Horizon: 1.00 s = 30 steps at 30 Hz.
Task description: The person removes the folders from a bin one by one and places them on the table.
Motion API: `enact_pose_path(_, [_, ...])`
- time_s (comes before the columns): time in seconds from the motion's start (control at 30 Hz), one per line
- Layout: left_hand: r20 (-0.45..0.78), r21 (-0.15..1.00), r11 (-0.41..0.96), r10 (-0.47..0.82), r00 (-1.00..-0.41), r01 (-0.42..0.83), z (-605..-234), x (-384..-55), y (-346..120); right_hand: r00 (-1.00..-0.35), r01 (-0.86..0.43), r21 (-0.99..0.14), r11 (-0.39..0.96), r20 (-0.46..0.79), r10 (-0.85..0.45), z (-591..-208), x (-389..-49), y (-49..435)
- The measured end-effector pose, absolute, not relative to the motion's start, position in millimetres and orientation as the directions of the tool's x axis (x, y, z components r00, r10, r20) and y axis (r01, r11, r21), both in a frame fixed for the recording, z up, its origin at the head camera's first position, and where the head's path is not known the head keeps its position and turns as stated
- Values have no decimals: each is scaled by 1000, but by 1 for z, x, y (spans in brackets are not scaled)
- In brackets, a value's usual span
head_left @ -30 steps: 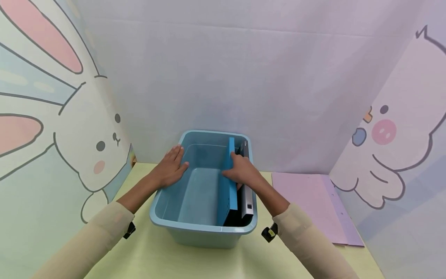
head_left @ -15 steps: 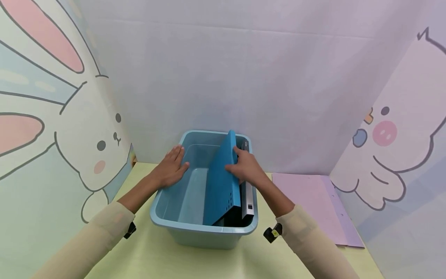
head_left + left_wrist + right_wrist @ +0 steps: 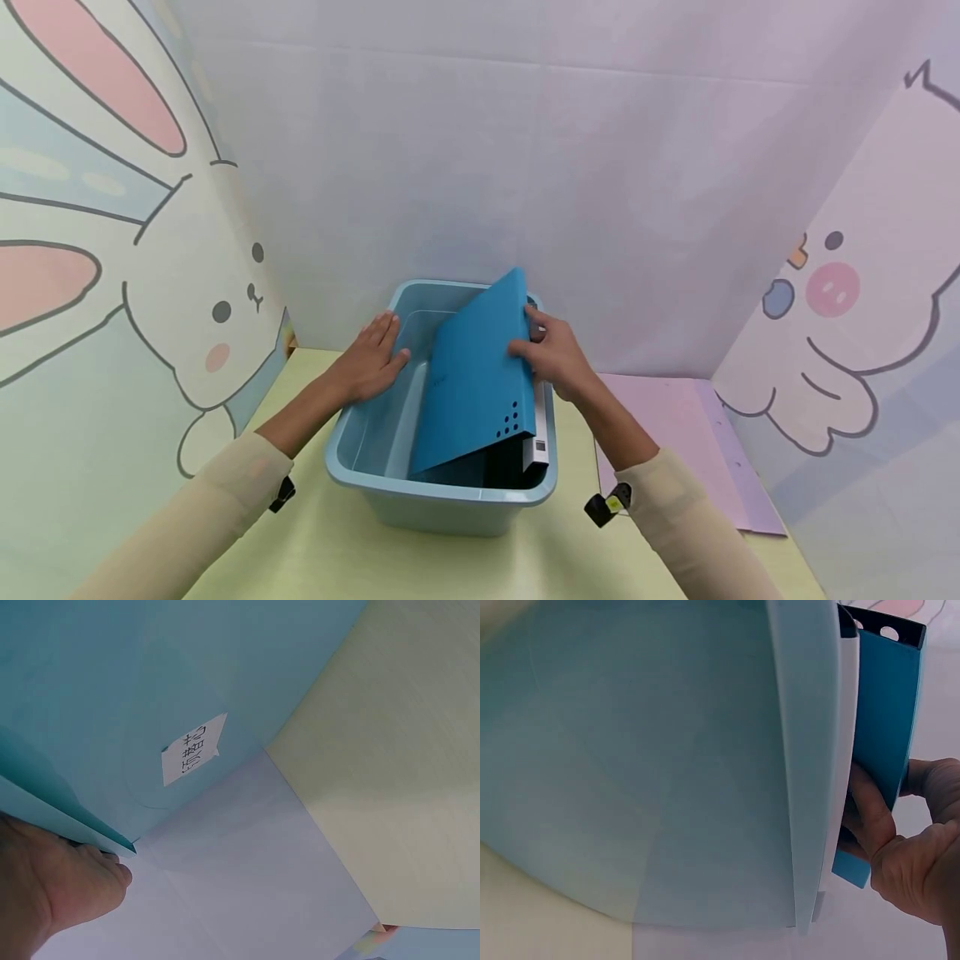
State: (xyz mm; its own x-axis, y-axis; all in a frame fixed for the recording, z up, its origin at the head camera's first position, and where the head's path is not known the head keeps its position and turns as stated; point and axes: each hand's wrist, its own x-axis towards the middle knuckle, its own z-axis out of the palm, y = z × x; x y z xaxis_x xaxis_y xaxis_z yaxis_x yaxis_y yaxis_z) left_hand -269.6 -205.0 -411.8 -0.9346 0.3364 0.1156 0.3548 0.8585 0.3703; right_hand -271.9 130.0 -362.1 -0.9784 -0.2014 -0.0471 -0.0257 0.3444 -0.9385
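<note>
My left hand [image 3: 371, 358] rests on the left rim of a light blue plastic tub [image 3: 420, 507], fingers straight. In the left wrist view it shows at the rim's edge [image 3: 67, 817]. With thumb and fingers, my right hand [image 3: 557, 354] grips the upper edge of a flat blue case [image 3: 468, 367]. Small dark holes mark one end of this case, and its underside looks black. It leans inside the tub, lower edge towards the left, upper far corner above the rim. A thin white-edged item [image 3: 537, 446] stands against the tub's right wall, partly hidden behind the case.
A lilac folder [image 3: 675, 450] lies on the pale yellow tabletop [image 3: 300, 533], right of the tub. Behind rises a plain fabric wall [image 3: 450, 167]; printed cartoon panels flank both sides. A white paper label [image 3: 193, 750] with handwriting sticks to the tub's outside.
The blue case has gone from upright to slanted, its upper edge rising and shifting right with my right hand. My left hand stays on the rim.
</note>
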Motion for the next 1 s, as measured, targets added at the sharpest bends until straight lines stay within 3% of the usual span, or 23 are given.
enact_pose_path(1.0, [102,410,847,324,-940,337,-411,-268,-205,-970,36,-998,-48,-23,-244,-370,-257,194])
